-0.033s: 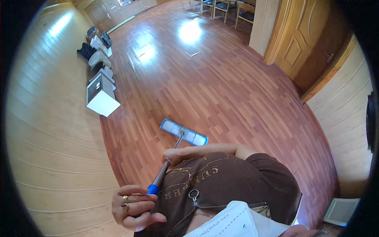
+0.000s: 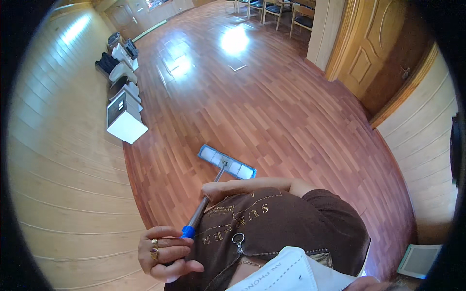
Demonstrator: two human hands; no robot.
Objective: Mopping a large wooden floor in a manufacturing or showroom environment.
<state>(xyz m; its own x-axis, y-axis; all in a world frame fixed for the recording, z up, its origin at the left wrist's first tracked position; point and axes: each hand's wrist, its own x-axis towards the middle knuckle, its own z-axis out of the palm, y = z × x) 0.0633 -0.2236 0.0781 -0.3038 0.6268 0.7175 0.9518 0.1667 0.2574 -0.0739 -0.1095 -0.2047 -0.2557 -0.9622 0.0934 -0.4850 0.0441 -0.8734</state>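
Observation:
A flat mop (image 2: 227,161) rests on the wood-patterned floor, its wide head blue at the edges with pale panels on top. From its middle the grey metal pole (image 2: 198,212) slopes back toward my body, with a blue collar near the upper end. My right hand (image 2: 212,192) reaches across my front and is wrapped round the pole at its middle. At the lower left my left hand (image 2: 167,254), with rings on two fingers, curls round the upper end just past the blue collar. That hand hides the pole's tip.
Along the left wall stand a white box-shaped unit (image 2: 127,123) and several other items. A brown wooden door (image 2: 376,53) is on the right, with chairs (image 2: 276,9) beyond it. A pale-framed panel (image 2: 420,260) sits at the lower right.

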